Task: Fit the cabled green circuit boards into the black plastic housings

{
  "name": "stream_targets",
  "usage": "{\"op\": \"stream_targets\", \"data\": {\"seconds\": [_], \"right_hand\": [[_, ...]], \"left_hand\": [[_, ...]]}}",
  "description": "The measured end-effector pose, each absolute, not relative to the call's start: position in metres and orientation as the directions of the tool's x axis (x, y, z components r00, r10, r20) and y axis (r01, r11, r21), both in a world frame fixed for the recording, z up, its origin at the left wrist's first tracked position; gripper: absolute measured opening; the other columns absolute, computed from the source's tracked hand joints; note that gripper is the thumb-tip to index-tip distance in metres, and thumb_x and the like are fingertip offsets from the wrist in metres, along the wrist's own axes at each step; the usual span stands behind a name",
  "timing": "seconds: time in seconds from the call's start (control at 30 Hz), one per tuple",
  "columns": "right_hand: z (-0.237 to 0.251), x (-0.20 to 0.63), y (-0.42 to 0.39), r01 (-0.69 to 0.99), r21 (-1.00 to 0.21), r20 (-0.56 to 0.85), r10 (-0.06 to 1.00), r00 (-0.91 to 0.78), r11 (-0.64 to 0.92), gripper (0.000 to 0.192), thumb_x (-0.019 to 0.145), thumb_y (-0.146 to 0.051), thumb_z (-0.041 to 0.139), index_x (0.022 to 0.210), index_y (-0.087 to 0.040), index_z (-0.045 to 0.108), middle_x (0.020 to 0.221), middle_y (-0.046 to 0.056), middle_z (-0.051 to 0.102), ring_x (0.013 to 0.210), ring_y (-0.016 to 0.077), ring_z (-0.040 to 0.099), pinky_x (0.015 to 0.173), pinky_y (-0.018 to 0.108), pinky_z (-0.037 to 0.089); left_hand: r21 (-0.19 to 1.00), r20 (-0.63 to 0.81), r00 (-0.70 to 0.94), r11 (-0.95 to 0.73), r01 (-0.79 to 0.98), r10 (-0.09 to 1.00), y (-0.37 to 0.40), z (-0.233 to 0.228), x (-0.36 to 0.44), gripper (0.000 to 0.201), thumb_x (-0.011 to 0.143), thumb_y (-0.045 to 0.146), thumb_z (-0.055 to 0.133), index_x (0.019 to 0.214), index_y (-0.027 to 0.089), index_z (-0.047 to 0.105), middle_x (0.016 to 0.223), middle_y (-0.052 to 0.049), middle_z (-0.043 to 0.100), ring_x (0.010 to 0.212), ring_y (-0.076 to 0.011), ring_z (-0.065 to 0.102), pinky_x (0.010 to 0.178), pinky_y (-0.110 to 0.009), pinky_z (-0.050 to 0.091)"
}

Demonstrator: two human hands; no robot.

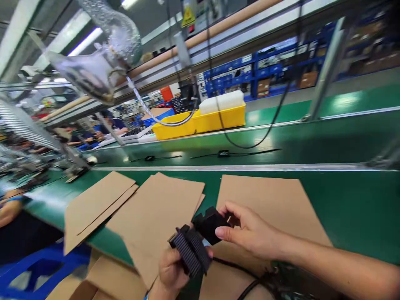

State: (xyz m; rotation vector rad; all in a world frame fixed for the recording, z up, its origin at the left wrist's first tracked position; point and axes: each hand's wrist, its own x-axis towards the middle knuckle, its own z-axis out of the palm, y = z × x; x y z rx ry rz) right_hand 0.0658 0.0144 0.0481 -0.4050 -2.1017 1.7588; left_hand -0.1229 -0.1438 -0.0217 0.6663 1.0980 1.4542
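My left hand (172, 268) is closed around a black part with ribbed sides (190, 252), which looks like a finned housing. Between the thumb and fingers of my right hand (246, 229) is a black blocky piece with a notched edge (210, 225). The two black parts are close together, and I cannot tell whether they touch. Below them a black cable (239, 268) runs to the lower right, and where it starts is hidden. Under my hands lie flat cardboard sheets (165, 204) on the green bench (353, 212).
More cardboard sheets (100, 204) lie to the left, near a blue stool (29, 266) and an open cardboard box (112, 277). Another person's hand (9, 210) shows at the left edge. Yellow bins (218, 118) stand beyond the conveyor, with a black cable (265, 135) hanging down.
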Motion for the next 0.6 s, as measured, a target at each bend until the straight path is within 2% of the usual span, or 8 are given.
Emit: {"op": "stream_targets", "data": {"seconds": [0.1,0.2,0.27,0.37,0.43,0.5,0.53,0.6], "right_hand": [[0.036,0.125,0.053,0.113,-0.939,0.082,0.53,-0.844,0.325,0.015,0.084,-0.029,0.061,0.084,-0.019,0.049,0.078,-0.001,0.052,0.07,0.0152,0.047,0.06,0.026,0.037],[0.018,0.179,0.083,0.272,-0.758,0.217,0.623,-0.751,0.592,0.013,0.085,-0.019,0.055,0.078,-0.02,0.044,0.078,0.0,0.047,0.075,0.0175,0.044,0.066,0.03,0.036],[0.004,0.203,0.095,0.355,-0.577,0.301,0.595,-0.745,0.736,0.011,0.082,-0.011,0.053,0.08,-0.019,0.046,0.082,0.003,0.048,0.08,0.0201,0.044,0.07,0.032,0.037],[-0.015,0.217,0.102,0.424,-0.414,0.239,0.545,-0.803,0.805,0.013,0.081,-0.006,0.055,0.084,-0.018,0.051,0.087,0.005,0.052,0.086,0.0223,0.046,0.072,0.034,0.037],[-0.021,0.217,0.1,0.443,-0.374,0.16,0.527,-0.835,0.815,0.012,0.082,-0.008,0.059,0.083,-0.018,0.053,0.087,0.005,0.055,0.086,0.022,0.047,0.071,0.033,0.038],[-0.018,0.217,0.097,0.41,-0.375,0.106,0.478,-0.872,0.831,0.011,0.084,-0.014,0.064,0.079,-0.019,0.055,0.087,0.004,0.057,0.086,0.0213,0.049,0.074,0.033,0.038],[-0.015,0.216,0.096,0.38,-0.389,0.087,0.444,-0.892,0.839,0.013,0.085,-0.019,0.066,0.077,-0.019,0.055,0.085,0.003,0.057,0.087,0.021,0.05,0.076,0.033,0.038],[-0.005,0.214,0.096,0.321,-0.425,0.064,0.382,-0.922,0.846,0.02,0.088,-0.03,0.066,0.075,-0.02,0.056,0.081,0.001,0.058,0.087,0.0202,0.051,0.079,0.034,0.038]], "left_hand": [[0.941,-0.203,-0.048,0.182,-0.285,0.978,-0.073,0.005,-0.097,0.064,0.072,0.059,0.073,0.12,0.019,0.06,0.108,-0.012,0.067,0.082,-0.0286,0.069,0.074,-0.042,0.054],[0.966,-0.245,0.049,0.248,-0.07,0.968,-0.008,0.013,-0.07,0.052,0.076,0.054,0.069,0.109,0.013,0.065,0.094,-0.012,0.069,0.079,-0.0266,0.067,0.069,-0.037,0.053],[0.973,-0.23,0.068,0.23,0.0,0.971,0.026,0.01,-0.055,0.039,0.073,0.046,0.074,0.093,0.013,0.069,0.084,-0.009,0.069,0.08,-0.026,0.065,0.074,-0.038,0.052],[0.979,-0.182,0.079,0.173,0.111,0.98,0.053,0.003,-0.04,0.023,0.065,0.032,0.079,0.083,0.018,0.073,0.093,-0.007,0.07,0.097,-0.0288,0.06,0.095,-0.042,0.044],[0.978,-0.157,0.073,0.145,0.15,0.985,0.056,0.003,-0.038,0.026,0.064,0.027,0.079,0.09,0.021,0.075,0.108,-0.007,0.069,0.113,-0.0305,0.054,0.108,-0.042,0.032],[0.979,-0.149,0.047,0.14,0.151,0.988,0.053,0.007,-0.044,0.032,0.066,0.027,0.079,0.097,0.022,0.074,0.118,-0.007,0.067,0.122,-0.0311,0.049,0.113,-0.042,0.024],[0.98,-0.149,0.023,0.144,0.136,0.989,0.051,0.009,-0.049,0.032,0.068,0.029,0.079,0.098,0.021,0.073,0.119,-0.008,0.066,0.123,-0.0311,0.048,0.113,-0.043,0.024],[0.983,-0.162,-0.045,0.165,0.076,0.986,0.047,0.013,-0.064,0.032,0.073,0.038,0.076,0.099,0.02,0.069,0.116,-0.009,0.066,0.116,-0.0303,0.054,0.108,-0.044,0.034]]}}
